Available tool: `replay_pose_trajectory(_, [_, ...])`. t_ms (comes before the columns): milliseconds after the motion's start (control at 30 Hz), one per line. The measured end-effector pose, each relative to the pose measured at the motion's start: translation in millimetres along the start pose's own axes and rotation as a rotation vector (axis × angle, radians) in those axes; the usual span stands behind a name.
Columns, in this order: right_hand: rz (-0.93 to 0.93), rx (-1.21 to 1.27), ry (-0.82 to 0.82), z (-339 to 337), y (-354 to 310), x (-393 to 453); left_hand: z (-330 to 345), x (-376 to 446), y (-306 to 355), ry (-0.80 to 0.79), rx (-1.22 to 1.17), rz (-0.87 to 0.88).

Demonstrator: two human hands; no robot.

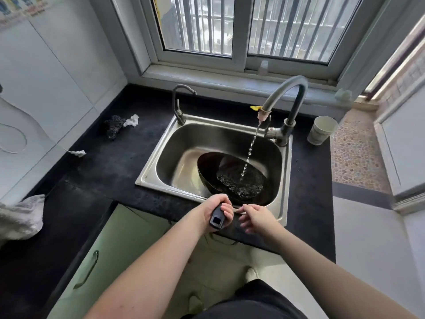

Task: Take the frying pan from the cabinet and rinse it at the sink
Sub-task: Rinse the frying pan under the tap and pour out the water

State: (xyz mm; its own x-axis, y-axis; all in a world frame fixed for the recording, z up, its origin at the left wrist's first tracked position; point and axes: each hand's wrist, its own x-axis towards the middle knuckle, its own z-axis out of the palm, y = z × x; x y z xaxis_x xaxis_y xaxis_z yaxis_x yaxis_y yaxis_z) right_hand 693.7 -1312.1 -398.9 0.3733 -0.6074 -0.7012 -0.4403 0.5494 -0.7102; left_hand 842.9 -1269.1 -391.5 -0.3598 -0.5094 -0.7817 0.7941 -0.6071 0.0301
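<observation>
A black frying pan (213, 168) lies tilted inside the steel sink (161, 155), with water pooled in its bowl. A thin stream of water falls into it from the tall grey faucet (286, 93). My left hand (216, 208) grips the pan's dark handle at the sink's front rim. Just to the right, my right hand (255, 217) hovers over the front rim with its fingers loosely spread and nothing in it.
A small second tap (178, 104) stands at the sink's back left corner. On the black counter (110, 162) lie a dark scrubber (113, 126) and white scraps; a paper cup (322, 130) stands right of the faucet. A grey cloth (20, 217) lies at far left. Green cabinet doors (103, 254) are below.
</observation>
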Motion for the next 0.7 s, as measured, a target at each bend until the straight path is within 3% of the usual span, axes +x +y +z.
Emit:
replay_pose_trajectory(300, [0.131,0.187,0.061,40,-12,-4,-25,-8,-2,0.031,0.031,0.034])
replay_pose_trajectory(467, [0.278,0.247,-0.044,53,-10,-3,-30,-26,-9,0.048,0.026,0.036])
replay_pose_trajectory(700, [0.389,0.534,-0.146,61,-20,7,-28,-30,-11,0.114,0.05,0.063])
